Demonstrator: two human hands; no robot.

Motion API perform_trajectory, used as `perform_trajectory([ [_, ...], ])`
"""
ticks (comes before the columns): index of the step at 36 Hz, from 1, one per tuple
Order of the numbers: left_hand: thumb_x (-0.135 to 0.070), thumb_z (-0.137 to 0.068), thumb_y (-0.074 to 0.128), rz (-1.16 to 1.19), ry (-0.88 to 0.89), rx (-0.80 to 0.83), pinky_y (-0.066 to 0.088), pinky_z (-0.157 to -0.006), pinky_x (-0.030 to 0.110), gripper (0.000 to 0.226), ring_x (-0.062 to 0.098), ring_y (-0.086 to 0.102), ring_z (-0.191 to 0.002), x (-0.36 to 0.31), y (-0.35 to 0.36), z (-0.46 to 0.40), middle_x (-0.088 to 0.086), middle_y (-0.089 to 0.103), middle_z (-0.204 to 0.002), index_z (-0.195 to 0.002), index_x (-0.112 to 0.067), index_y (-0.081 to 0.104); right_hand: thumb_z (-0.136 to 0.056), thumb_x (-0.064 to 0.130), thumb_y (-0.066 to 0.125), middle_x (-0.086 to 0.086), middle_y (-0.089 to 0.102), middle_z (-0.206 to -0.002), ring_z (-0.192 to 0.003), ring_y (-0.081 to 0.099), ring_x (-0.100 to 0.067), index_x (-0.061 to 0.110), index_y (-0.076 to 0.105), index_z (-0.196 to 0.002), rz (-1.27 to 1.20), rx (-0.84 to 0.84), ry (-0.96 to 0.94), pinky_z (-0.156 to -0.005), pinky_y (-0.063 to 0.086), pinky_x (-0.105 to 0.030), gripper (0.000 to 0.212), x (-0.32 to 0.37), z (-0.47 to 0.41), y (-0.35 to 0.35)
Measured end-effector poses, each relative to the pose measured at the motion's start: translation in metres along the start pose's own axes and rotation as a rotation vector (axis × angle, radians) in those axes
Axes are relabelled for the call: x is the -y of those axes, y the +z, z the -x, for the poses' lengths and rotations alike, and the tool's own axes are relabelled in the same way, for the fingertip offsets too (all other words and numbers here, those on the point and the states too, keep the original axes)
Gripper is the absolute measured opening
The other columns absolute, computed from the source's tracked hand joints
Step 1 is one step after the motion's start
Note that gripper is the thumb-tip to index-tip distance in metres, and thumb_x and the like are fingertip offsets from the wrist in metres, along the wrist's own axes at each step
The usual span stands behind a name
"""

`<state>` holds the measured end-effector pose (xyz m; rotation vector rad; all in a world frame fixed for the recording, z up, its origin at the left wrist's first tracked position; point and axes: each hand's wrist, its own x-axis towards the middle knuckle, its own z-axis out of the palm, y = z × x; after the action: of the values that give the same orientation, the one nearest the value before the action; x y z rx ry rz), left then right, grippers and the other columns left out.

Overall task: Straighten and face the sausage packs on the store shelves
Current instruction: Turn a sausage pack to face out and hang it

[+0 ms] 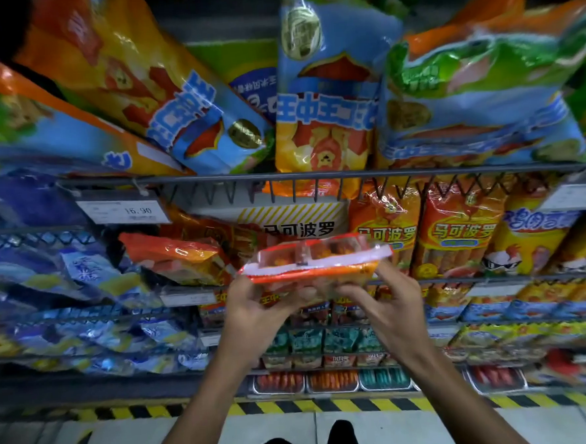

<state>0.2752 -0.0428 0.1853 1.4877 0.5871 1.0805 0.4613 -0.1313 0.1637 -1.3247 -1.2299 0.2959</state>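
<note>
Hands out front, both on one sausage pack, held flat and edge-on in mid-air before the middle shelf. Left hand grips its left end, fingers curled under; right hand pinches the right end, thumb reaching up to the pack's edge. Just behind it stand orange packs, upright and facing out, and to the left another orange pack lies tipped over. Above, a wire rail fronts a jumble of big bags leaning every way. Price tag reads 16.90. Striped tape lines the floor below.
</note>
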Motion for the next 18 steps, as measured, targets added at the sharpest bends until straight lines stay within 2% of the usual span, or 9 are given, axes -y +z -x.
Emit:
perform_trajectory([
  [2,-0.060,-0.074,0.086,-0.103,-0.005,-0.075,0.056,-0.086,0.020,0.036,0.003,0.073,-0.104,-0.005,0.003,0.001,-0.018,0.078,-0.107,-0.106,-0.051,0.074,-0.089,0.052,0.071,0.018,0.071,-0.124,-0.117,0.066,-0.004,0.023,0.068,-0.127,-0.043,0.023,0.017,-0.096,0.052,-0.019,0.048,0.007,-0.003,-0.001],
  [4,-0.072,-0.073,0.079,-0.134,0.005,-0.109,0.052,-0.084,0.011,0.039,-0.007,0.069,-0.104,-0.003,0.004,0.004,-0.028,0.074,-0.108,-0.108,-0.057,0.070,-0.090,0.052,0.070,0.027,0.069,-0.123,-0.114,0.066,0.002,0.033,0.066,-0.129,-0.109,0.060,0.047,-0.091,0.051,-0.014,0.043,0.010,-0.003,-0.001],
  [6,-0.074,-0.076,0.076,-0.136,-0.003,-0.115,0.052,-0.085,0.011,0.040,-0.005,0.069,-0.108,-0.005,0.007,0.007,-0.027,0.074,-0.112,-0.110,-0.056,0.069,-0.091,0.054,0.069,0.025,0.070,-0.121,-0.113,0.067,0.000,0.037,0.066,-0.128,-0.181,0.082,0.106,-0.089,0.054,-0.015,0.041,0.014,-0.001,0.000],
  [9,-0.067,-0.080,0.078,-0.066,-0.057,-0.117,0.056,-0.086,0.020,0.044,0.008,0.071,-0.114,-0.003,0.011,0.011,-0.015,0.075,-0.121,-0.119,-0.050,0.070,-0.093,0.049,0.068,0.021,0.071,-0.122,-0.113,0.068,-0.003,0.040,0.069,-0.127,-0.244,0.101,0.155,-0.087,0.055,-0.016,0.035,0.014,0.001,0.000],
  [11,-0.065,-0.080,0.079,-0.037,-0.087,-0.139,0.057,-0.086,0.022,0.044,0.011,0.071,-0.114,-0.003,0.014,0.014,-0.012,0.075,-0.121,-0.120,-0.049,0.070,-0.092,0.047,0.068,0.020,0.072,-0.122,-0.111,0.069,-0.002,0.039,0.068,-0.127,-0.266,0.114,0.181,-0.086,0.056,-0.016,0.036,0.015,0.002,0.000],
  [15,-0.060,-0.081,0.082,0.045,-0.145,-0.184,0.060,-0.085,0.027,0.049,0.019,0.073,-0.114,-0.001,0.019,0.017,-0.003,0.076,-0.123,-0.124,-0.040,0.073,-0.091,0.049,0.068,0.017,0.073,-0.121,-0.108,0.070,-0.005,0.050,0.069,-0.121,-0.339,0.178,0.274,-0.083,0.058,-0.019,0.030,0.013,0.003,-0.001],
  [18,-0.056,-0.082,0.082,0.086,-0.186,-0.237,0.061,-0.086,0.030,0.052,0.024,0.073,-0.115,0.003,0.022,0.020,0.002,0.076,-0.125,-0.127,-0.032,0.073,-0.091,0.054,0.067,0.015,0.068,-0.131,-0.118,0.067,-0.008,0.052,0.061,-0.131,-0.394,0.269,0.372,-0.088,0.058,-0.023,0.040,0.008,0.006,-0.004],
])
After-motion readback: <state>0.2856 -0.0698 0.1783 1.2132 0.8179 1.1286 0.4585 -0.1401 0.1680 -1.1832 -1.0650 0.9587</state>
